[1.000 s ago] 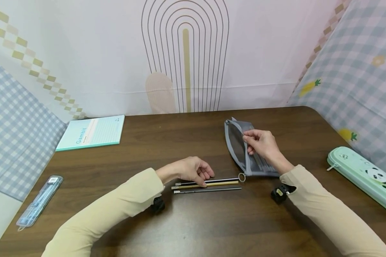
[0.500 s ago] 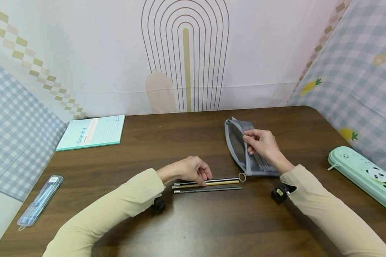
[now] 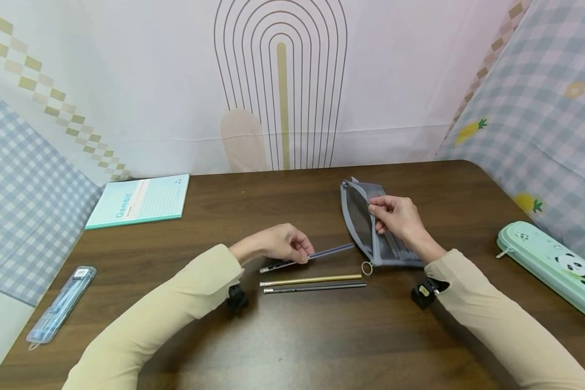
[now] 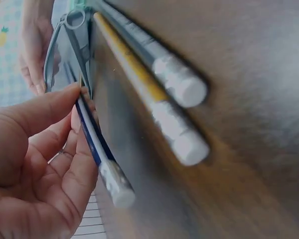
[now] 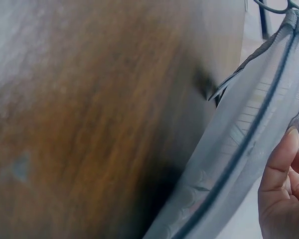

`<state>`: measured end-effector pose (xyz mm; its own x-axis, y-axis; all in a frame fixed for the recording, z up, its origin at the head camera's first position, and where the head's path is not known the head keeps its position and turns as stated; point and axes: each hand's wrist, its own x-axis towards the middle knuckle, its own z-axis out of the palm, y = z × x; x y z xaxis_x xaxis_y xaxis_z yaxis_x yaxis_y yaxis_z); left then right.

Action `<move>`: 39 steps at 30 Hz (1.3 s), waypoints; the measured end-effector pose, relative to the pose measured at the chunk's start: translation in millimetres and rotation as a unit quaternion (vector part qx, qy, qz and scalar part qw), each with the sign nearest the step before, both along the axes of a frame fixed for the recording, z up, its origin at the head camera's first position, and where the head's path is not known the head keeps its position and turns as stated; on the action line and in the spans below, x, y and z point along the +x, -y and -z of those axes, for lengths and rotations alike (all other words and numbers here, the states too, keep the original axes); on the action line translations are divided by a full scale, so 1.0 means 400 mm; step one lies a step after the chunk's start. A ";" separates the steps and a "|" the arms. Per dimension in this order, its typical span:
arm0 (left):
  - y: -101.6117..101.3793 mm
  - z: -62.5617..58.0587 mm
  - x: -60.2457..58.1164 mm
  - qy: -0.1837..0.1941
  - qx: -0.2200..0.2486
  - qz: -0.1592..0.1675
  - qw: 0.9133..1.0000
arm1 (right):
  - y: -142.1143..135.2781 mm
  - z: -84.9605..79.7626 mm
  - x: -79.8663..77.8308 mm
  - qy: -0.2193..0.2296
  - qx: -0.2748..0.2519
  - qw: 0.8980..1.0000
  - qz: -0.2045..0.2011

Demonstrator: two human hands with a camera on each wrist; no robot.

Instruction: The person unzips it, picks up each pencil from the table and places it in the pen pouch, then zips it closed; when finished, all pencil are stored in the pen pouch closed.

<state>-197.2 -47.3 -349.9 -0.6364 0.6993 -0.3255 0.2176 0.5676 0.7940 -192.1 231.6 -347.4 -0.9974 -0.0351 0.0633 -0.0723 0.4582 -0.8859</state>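
Note:
My left hand (image 3: 285,244) pinches a dark blue pencil (image 3: 331,251) between thumb and fingers. In the left wrist view this pencil (image 4: 92,134) shows a white stripe and a white eraser end. Its far tip points at the mouth of a grey mesh zip pouch (image 3: 407,259). With thumb and fingers, my right hand (image 3: 397,219) grips the rim of that pouch, whose mouth gapes toward the left. A gold pencil (image 3: 312,280) and a dark grey pencil (image 3: 317,287) lie side by side on the table, nearer to me than the held one.
A light teal notebook (image 3: 138,201) lies at the back left. Left of my arm is a slim clear plastic case (image 3: 60,306). A mint green panda pencil case (image 3: 551,265) sits at the right edge. The pouch's metal ring (image 3: 367,268) is near the pencils' tips.
My left hand has taken the dark blue pencil from beside the gold one and moved it away from me, tilting its tip toward the pouch. The right hand keeps its hold.

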 end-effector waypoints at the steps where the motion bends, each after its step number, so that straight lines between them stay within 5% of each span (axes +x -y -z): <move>1: -0.002 0.000 -0.005 0.005 0.006 -0.009 1.000 | 0.001 -0.001 0.001 -0.003 -0.001 1.000 0.000; 7: -0.041 0.008 -0.031 0.065 0.054 -0.093 0.992 | 0.002 -0.005 0.002 0.003 0.015 1.000 0.000; 14: -0.125 0.024 -0.057 0.158 0.136 -0.195 0.958 | 0.002 -0.007 0.005 0.014 0.019 1.000 0.001; 28: -0.244 0.019 -0.094 0.267 0.220 -0.289 0.892 | 0.002 -0.005 0.000 0.011 0.025 1.000 -0.002; 39: -0.303 0.039 -0.093 0.267 0.238 -0.327 0.875 | 0.001 -0.002 -0.003 0.008 0.036 0.999 -0.004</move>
<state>-234.5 74.0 -365.3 -0.7977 0.3787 -0.4693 -0.5037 0.0095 0.8638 -193.3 231.1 -346.6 -0.9979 -0.0477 0.0442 -0.0626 0.5197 -0.8520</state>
